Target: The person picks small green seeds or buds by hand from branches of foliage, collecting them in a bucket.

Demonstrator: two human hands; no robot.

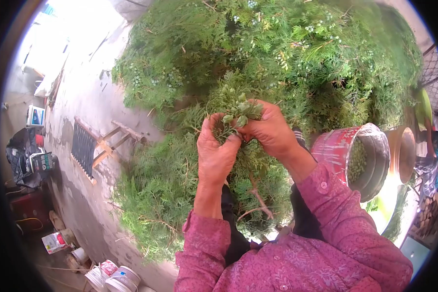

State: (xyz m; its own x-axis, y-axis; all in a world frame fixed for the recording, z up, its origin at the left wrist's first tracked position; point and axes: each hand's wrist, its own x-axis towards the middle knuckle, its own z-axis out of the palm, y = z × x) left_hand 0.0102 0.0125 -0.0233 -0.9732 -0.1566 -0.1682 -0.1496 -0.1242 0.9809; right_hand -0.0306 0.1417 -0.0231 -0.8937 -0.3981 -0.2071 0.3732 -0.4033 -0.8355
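Observation:
A leafy green conifer sprig (pixel 228 95) with plump green cones (pixel 242 108) is held up in front of me. My left hand (pixel 216 155) is closed around its lower part, thumb bent toward the fingertips. From the other side, my right hand (pixel 271 130) is pinched at the cones, its fingertips close to the left thumb; exactly what lies between them is partly hidden. Below my hands a bare brown twig (pixel 261 197) sticks out of the cut greenery. To the right stands a red bucket (pixel 330 152), tilted in view, with many small green cones (pixel 357 160) inside.
A large heap of conifer branches (pixel 301 53) spreads ahead and around my legs. A small folding stool (pixel 90 146) stands on the concrete floor (pixel 78 194) at left. Paint buckets (pixel 123 278) sit at lower left. A tan container (pixel 401 153) is beside the red bucket.

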